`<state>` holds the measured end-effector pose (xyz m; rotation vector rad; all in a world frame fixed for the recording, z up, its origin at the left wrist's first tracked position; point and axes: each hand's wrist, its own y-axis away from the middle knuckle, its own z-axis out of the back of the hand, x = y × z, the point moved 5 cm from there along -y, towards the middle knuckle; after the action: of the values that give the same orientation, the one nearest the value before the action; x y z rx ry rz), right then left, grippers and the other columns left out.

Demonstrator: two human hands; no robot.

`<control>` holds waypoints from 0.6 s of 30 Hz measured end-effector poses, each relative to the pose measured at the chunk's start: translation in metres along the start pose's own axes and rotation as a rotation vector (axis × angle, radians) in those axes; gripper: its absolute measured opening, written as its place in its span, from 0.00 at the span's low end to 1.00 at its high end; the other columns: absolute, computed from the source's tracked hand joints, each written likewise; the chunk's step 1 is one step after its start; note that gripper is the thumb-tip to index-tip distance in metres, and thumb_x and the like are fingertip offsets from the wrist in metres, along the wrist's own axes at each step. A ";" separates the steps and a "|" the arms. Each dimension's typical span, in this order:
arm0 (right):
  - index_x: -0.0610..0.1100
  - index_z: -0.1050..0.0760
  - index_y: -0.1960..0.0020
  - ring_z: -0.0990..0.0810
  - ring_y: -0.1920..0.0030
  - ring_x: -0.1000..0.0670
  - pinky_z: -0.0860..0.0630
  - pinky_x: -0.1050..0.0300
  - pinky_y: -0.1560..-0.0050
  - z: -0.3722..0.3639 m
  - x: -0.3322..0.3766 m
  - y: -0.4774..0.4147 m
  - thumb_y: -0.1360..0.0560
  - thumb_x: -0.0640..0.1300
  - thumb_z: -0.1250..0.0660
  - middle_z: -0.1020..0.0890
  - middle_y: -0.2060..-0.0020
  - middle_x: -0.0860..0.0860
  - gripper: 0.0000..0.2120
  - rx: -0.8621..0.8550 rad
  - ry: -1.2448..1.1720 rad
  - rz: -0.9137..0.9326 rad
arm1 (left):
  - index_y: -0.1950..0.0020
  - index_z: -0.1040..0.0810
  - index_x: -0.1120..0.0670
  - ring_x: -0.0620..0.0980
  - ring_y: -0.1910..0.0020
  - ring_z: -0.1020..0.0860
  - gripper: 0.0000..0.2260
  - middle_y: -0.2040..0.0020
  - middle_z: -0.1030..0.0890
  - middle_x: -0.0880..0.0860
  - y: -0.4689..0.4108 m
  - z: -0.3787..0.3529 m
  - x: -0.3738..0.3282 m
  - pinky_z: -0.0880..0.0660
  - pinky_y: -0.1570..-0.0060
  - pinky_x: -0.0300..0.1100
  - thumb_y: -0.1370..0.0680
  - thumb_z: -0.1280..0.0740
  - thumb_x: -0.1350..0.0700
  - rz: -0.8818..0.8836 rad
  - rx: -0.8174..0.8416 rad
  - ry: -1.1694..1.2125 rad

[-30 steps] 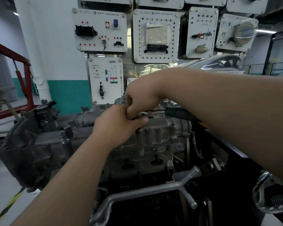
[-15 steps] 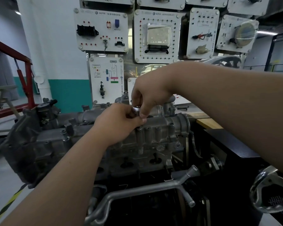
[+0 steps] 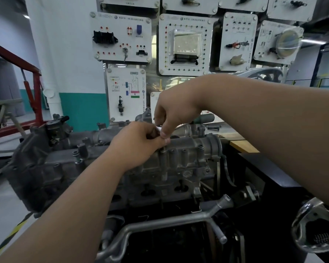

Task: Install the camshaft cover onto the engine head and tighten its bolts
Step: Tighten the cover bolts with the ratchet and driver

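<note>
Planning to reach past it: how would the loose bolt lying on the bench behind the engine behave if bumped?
The bolt lies on its side on the flat bench, so it would likely roll. It looks like metal, so it is probably rigid and dense for its size.

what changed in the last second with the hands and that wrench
The wrench's green handle swung from pointing right toward the back; it now shows behind the right wrist. The right hand rose slightly, its grip pinching a small shiny piece above the left hand. The left hand stayed curled on the camshaft cover, which did not shift.
</note>
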<state>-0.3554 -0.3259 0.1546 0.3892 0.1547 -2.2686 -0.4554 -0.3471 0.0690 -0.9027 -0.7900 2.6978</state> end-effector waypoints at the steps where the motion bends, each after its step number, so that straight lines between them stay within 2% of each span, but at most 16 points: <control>1: 0.54 0.21 0.54 0.25 0.62 0.61 0.36 0.61 0.67 -0.002 -0.001 -0.001 0.28 0.60 0.31 0.22 0.62 0.61 0.11 0.001 -0.008 -0.003 | 0.69 0.26 0.46 0.38 0.79 0.32 0.14 0.77 0.27 0.42 -0.002 0.001 -0.001 0.35 0.72 0.38 0.28 0.32 0.40 0.002 0.015 -0.001; 3: 0.49 0.20 0.46 0.20 0.60 0.55 0.33 0.60 0.67 -0.005 -0.005 -0.004 0.27 0.62 0.32 0.17 0.61 0.56 0.19 0.010 -0.036 -0.039 | 0.67 0.24 0.48 0.38 0.78 0.31 0.15 0.75 0.26 0.44 -0.004 0.000 -0.001 0.32 0.71 0.40 0.30 0.33 0.38 0.006 0.039 -0.003; 6: 0.44 0.22 0.44 0.17 0.70 0.57 0.27 0.61 0.69 -0.012 -0.006 -0.004 0.25 0.60 0.33 0.17 0.72 0.55 0.20 0.060 -0.132 -0.085 | 0.65 0.22 0.48 0.39 0.75 0.29 0.18 0.71 0.22 0.48 -0.004 0.001 0.001 0.27 0.68 0.45 0.37 0.33 0.33 0.039 0.011 -0.006; 8: 0.44 0.22 0.45 0.18 0.72 0.57 0.25 0.61 0.68 -0.014 -0.006 -0.004 0.25 0.59 0.34 0.16 0.70 0.53 0.20 0.062 -0.165 -0.086 | 0.65 0.22 0.46 0.41 0.74 0.28 0.19 0.70 0.22 0.46 -0.004 0.000 0.000 0.26 0.68 0.45 0.39 0.33 0.31 0.054 0.001 -0.032; 11: 0.45 0.21 0.46 0.17 0.69 0.56 0.27 0.61 0.69 -0.012 -0.004 -0.003 0.25 0.61 0.34 0.16 0.70 0.54 0.20 0.039 -0.155 -0.076 | 0.65 0.24 0.40 0.40 0.76 0.29 0.13 0.73 0.24 0.41 -0.003 -0.002 0.000 0.31 0.71 0.39 0.37 0.33 0.31 0.057 -0.011 -0.109; 15: 0.50 0.20 0.51 0.19 0.57 0.52 0.29 0.58 0.64 -0.005 -0.002 -0.004 0.30 0.62 0.30 0.17 0.59 0.53 0.17 -0.031 -0.079 -0.023 | 0.68 0.23 0.48 0.39 0.78 0.31 0.16 0.76 0.26 0.42 -0.002 -0.001 0.001 0.34 0.71 0.38 0.33 0.31 0.36 0.065 -0.042 -0.069; 18: 0.55 0.24 0.60 0.21 0.59 0.55 0.32 0.58 0.65 -0.003 -0.002 -0.001 0.31 0.61 0.28 0.19 0.61 0.56 0.11 -0.020 -0.089 -0.010 | 0.69 0.23 0.48 0.38 0.78 0.31 0.13 0.77 0.26 0.43 -0.002 0.000 0.000 0.34 0.72 0.37 0.31 0.28 0.42 0.049 -0.020 0.004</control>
<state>-0.3542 -0.3227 0.1527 0.2774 0.1341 -2.2880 -0.4556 -0.3450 0.0703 -0.9433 -0.8058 2.7342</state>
